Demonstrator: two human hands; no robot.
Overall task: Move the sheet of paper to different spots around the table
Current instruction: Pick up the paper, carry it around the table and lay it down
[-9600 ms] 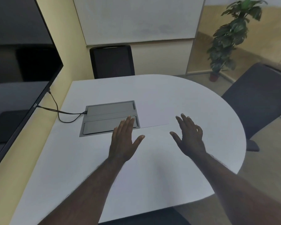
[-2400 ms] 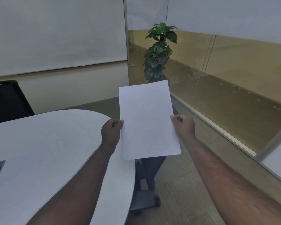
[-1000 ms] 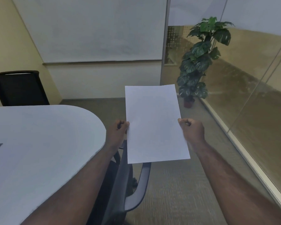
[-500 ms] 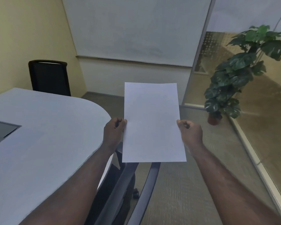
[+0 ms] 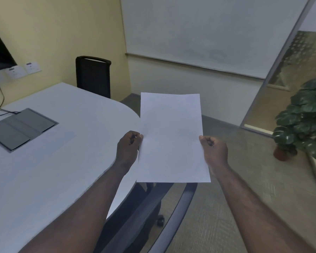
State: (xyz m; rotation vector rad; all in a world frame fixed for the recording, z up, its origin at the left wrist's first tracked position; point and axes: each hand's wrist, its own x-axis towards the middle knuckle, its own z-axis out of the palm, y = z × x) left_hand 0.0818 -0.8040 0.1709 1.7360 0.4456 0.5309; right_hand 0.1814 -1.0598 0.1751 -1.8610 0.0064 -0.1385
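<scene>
A blank white sheet of paper [image 5: 171,137] is held up in the air in front of me, portrait way, just past the rounded right end of the white table [image 5: 62,161]. My left hand [image 5: 128,147] pinches its left edge and my right hand [image 5: 214,150] pinches its right edge, both fists closed on it. The sheet's left edge overlaps the table's rim; most of it hangs over the floor and a chair.
A grey cable hatch [image 5: 20,128] is set in the table at the left, with a black cable [image 5: 0,99] running to the wall. A black chair [image 5: 93,75] stands behind the table, another chair [image 5: 153,216] is below the sheet, and a potted plant [image 5: 303,123] stands at the right.
My view has swung left, so more of the table and its hatch show. Both hands keep their hold on the sheet, which has come closer to the table's end.
</scene>
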